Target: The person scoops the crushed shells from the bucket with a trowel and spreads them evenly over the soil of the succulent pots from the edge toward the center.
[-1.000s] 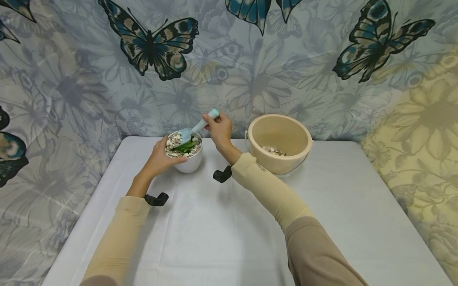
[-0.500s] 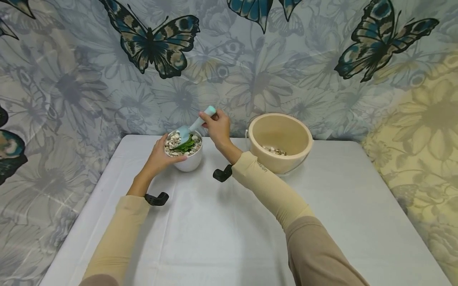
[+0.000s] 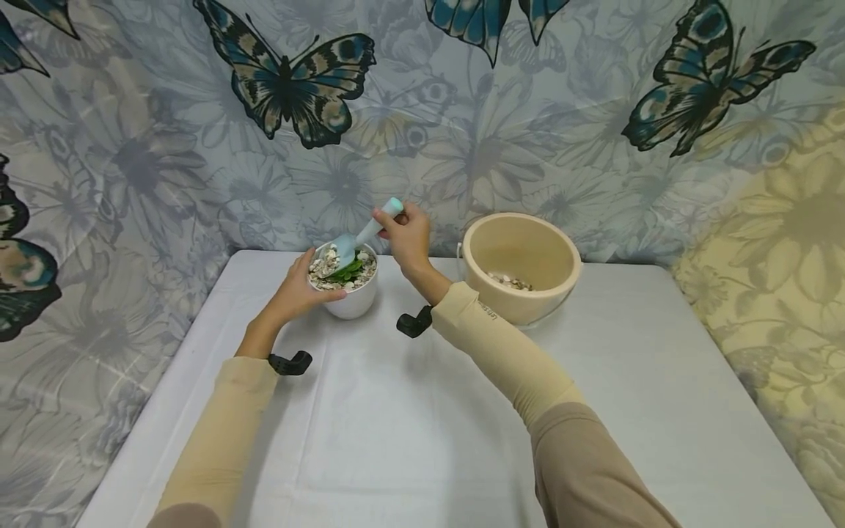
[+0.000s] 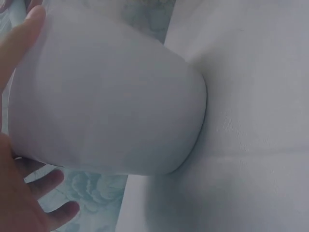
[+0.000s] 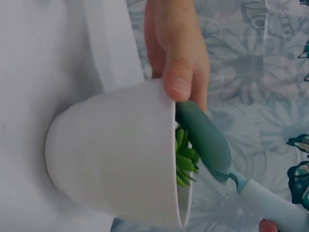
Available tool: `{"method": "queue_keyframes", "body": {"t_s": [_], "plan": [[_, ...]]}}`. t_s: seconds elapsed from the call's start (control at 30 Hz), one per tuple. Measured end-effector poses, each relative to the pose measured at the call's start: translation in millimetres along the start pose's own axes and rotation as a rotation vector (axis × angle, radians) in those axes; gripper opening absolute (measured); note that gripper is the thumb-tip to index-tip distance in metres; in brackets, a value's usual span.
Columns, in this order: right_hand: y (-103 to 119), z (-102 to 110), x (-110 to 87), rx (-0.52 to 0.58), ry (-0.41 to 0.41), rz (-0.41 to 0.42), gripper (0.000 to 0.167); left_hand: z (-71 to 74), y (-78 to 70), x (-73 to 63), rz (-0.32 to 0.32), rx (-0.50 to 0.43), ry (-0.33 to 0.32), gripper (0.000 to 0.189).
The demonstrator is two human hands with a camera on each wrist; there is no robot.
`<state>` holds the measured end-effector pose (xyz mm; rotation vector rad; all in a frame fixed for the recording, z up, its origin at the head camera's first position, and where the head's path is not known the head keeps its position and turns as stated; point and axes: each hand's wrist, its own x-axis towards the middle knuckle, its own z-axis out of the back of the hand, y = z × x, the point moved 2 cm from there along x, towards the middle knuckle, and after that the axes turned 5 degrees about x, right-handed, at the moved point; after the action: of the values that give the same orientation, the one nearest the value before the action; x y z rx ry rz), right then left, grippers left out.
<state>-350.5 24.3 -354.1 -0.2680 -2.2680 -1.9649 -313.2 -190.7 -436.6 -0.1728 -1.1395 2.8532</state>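
A white flower pot (image 3: 354, 303) stands at the back of the table, filled with pale pebbles (image 3: 320, 268) around a green leafy plant (image 3: 350, 273). My left hand (image 3: 293, 290) holds the pot by its left side and rim, thumb toward the near side. With its fingers, my right hand (image 3: 411, 240) pinches the handle of a light blue trowel (image 3: 371, 230). The trowel slants down, its blade at the rim over the pebbles beside the leaves. In the right wrist view, the trowel (image 5: 207, 137) leans against the inside edge near my left thumb.
A cream bucket (image 3: 561, 290) stands right of the pot, behind my right forearm, with some pebbles (image 3: 510, 281) at its bottom. The white-covered table (image 3: 396, 418) meets a butterfly-print cloth (image 3: 475, 147) at the back and sides.
The trowel shifts slightly at the pot while my right hand keeps its pinch. My left hand stays on the pot. The whole head view moves a little.
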Motion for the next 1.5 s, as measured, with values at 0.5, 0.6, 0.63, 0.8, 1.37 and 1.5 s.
{"method": "queue_keyframes", "body": {"t_s": [0.5,0.6,0.63,0.8,1.37,1.5], "plan": [[-3.1,0.3,-1.1,0.031,-0.029,-0.063,0.038,-10.4,1.2,-6.0,0.049,-0.044,-0.083,0.127],[-5.4,1.6,-0.5,0.049,-0.058,-0.065,0.037,-11.3,1.5,-6.9,0.035,-0.028,-0.090,0.127],[-6.0,1.5,-1.0,0.053,-0.064,-0.062,0.036,-10.6,1.7,-6.8,0.026,-0.022,-0.086,0.126],[-7.2,-0.8,-4.7,0.045,-0.050,-0.038,0.033,-6.7,3.0,-5.3,-0.001,-0.036,-0.034,0.122],[3.1,-5.6,-3.0,-0.028,0.036,-0.006,0.034,-2.9,-4.5,-8.3,0.032,0.057,-0.078,0.126],[3.7,-7.5,-3.9,-0.030,0.044,0.025,0.033,0.1,-0.9,-3.1,0.014,0.016,-0.041,0.124]]}}
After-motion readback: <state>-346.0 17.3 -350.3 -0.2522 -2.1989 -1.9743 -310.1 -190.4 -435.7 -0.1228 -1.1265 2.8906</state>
